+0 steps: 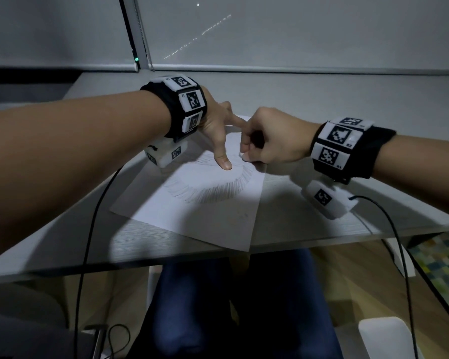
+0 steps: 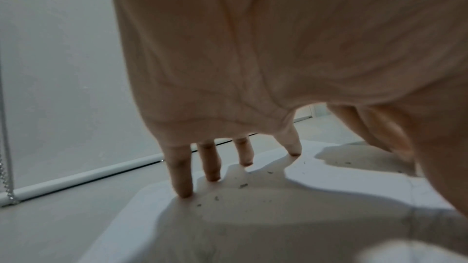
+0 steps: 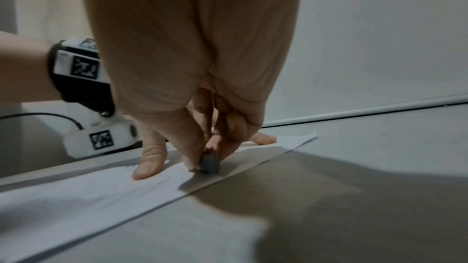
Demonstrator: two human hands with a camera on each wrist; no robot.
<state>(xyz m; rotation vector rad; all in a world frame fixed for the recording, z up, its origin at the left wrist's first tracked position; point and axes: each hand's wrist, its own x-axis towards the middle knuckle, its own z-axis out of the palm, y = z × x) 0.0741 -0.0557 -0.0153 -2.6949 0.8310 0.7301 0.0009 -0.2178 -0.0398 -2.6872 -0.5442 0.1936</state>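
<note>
A white sheet of paper (image 1: 192, 216) with pencil hatching lies on the grey table (image 1: 309, 224). My left hand (image 1: 219, 136) presses it flat, fingers straight and spread, the fingertips (image 2: 182, 189) and thumb (image 3: 149, 163) on the sheet. My right hand (image 1: 246, 151) is curled just right of it, pinching a small dark grey eraser (image 3: 209, 162) whose tip touches the paper (image 3: 76, 197) near its right edge. In the left wrist view, dark eraser crumbs (image 2: 243, 186) dot the paper (image 2: 329, 187). The head view hides the eraser behind the fingers.
Black cables (image 1: 88, 229) run from both wrist cameras over the table's near edge (image 1: 166, 260). A window blind with a bead chain (image 1: 140, 29) stands behind the table. My legs in dark trousers (image 1: 218, 307) are under the table, with a white object (image 1: 384, 335) at lower right.
</note>
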